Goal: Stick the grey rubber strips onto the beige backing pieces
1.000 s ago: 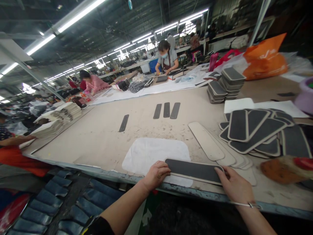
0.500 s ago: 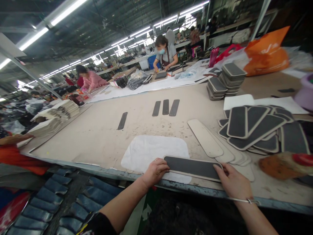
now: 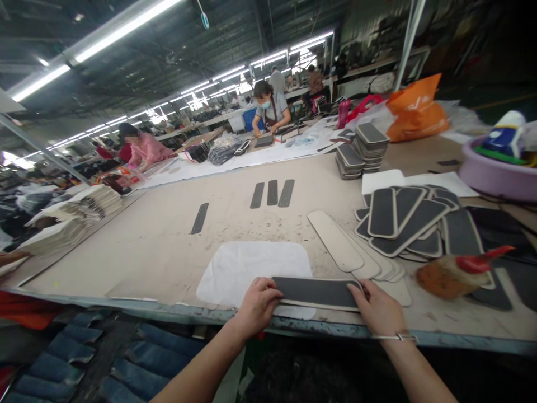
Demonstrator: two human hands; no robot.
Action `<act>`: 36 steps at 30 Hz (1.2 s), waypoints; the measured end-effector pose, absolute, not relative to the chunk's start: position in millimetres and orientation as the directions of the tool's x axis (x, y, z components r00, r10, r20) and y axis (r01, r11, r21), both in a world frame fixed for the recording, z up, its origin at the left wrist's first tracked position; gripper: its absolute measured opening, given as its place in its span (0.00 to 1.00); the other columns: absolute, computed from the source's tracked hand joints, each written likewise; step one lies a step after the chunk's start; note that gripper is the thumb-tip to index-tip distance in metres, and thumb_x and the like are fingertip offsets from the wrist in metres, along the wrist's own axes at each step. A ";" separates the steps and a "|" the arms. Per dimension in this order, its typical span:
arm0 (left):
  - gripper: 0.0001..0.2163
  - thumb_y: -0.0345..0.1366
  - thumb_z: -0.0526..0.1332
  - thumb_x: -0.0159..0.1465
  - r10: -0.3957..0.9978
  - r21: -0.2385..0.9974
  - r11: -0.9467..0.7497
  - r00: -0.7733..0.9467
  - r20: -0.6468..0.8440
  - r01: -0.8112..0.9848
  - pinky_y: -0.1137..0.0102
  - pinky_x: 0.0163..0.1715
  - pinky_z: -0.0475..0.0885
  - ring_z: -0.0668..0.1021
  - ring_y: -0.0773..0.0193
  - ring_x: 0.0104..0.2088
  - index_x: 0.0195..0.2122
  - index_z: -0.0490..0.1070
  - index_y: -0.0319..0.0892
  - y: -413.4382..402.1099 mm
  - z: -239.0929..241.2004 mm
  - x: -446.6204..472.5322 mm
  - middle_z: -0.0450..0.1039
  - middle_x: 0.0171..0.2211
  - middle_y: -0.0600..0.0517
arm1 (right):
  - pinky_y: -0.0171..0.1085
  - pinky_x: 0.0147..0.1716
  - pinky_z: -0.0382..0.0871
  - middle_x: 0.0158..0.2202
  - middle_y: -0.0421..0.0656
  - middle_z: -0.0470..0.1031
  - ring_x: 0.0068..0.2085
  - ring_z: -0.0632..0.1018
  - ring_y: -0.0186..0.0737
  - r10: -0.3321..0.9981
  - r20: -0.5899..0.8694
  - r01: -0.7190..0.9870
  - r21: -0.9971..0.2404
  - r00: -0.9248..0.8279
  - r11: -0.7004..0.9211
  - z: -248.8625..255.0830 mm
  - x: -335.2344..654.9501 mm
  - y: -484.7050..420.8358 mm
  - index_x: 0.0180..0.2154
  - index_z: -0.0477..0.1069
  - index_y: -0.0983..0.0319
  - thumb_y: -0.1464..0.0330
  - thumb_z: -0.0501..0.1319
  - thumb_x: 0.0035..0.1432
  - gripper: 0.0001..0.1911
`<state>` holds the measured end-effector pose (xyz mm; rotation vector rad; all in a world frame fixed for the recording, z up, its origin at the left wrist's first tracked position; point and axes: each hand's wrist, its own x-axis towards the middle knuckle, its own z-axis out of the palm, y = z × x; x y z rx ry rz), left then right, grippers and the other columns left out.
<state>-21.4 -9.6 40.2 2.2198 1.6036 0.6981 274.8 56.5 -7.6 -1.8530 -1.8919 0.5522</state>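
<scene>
A long rounded panel, dark grey with a pale border, lies along the table's front edge. My left hand pinches its left end, and my right hand grips its right end, thumb on top. Under the panel's left part is a white sheet. Just behind my right hand, cream panels are fanned out on the table. A glue bottle with a red nozzle rests to the right of that hand.
Bordered dark panels form a loose heap at right, with neat stacks behind. Several dark strips lie mid-table. A purple basin stands far right. Pale sheets are piled at left. A masked person works across the table.
The view has turned slightly right, bringing the purple basin and the bottle's nozzle further into sight. Both hands keep hold of the panel, which looks nearly level now.
</scene>
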 end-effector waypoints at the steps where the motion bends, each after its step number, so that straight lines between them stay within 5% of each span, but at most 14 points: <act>1: 0.12 0.24 0.54 0.58 0.939 0.520 -0.343 0.277 0.202 0.782 0.67 0.44 0.66 0.69 0.61 0.42 0.38 0.74 0.42 -10.3 42.2 -19.9 0.69 0.39 0.48 | 0.37 0.30 0.62 0.30 0.42 0.74 0.31 0.74 0.43 1.000 0.029 0.828 -0.560 -0.013 0.026 -7.8 274.9 56.7 0.36 0.70 0.58 0.53 0.49 0.57 0.20; 7: 0.18 0.20 0.51 0.56 0.909 0.520 -0.340 0.416 -0.033 0.784 0.69 0.47 0.67 0.71 0.62 0.43 0.43 0.72 0.41 -8.6 60.0 -9.7 0.71 0.42 0.49 | 0.37 0.31 0.62 0.31 0.42 0.73 0.32 0.74 0.44 1.000 0.007 0.841 -0.541 -0.023 0.023 -7.6 274.6 57.9 0.37 0.70 0.58 0.54 0.49 0.58 0.18; 12: 0.10 0.29 0.56 0.62 0.914 0.497 -0.380 0.400 0.072 0.780 0.68 0.45 0.66 0.69 0.62 0.42 0.43 0.71 0.42 -7.0 46.7 14.7 0.69 0.41 0.49 | 0.37 0.32 0.62 0.31 0.43 0.73 0.33 0.74 0.43 0.999 0.019 0.844 -0.535 -0.029 0.035 -6.8 274.4 56.9 0.38 0.69 0.59 0.55 0.49 0.58 0.18; 23: 0.08 0.27 0.53 0.64 0.885 0.485 -0.466 0.399 0.242 0.740 0.69 0.39 0.63 0.68 0.65 0.36 0.36 0.72 0.42 -2.9 14.0 17.1 0.70 0.34 0.51 | 0.36 0.31 0.62 0.31 0.43 0.73 0.33 0.75 0.43 1.000 0.017 0.829 -0.559 -0.022 0.028 -6.7 273.3 57.4 0.36 0.70 0.59 0.55 0.49 0.58 0.17; 36: 0.08 0.33 0.55 0.63 0.912 0.595 -0.410 0.323 0.253 0.691 0.71 0.38 0.69 0.72 0.64 0.37 0.32 0.74 0.43 0.5 14.4 17.2 0.71 0.34 0.50 | 0.38 0.35 0.64 0.31 0.44 0.74 0.33 0.74 0.43 0.992 0.118 0.610 -0.790 0.053 0.061 -8.7 272.6 53.2 0.36 0.72 0.61 0.55 0.53 0.54 0.18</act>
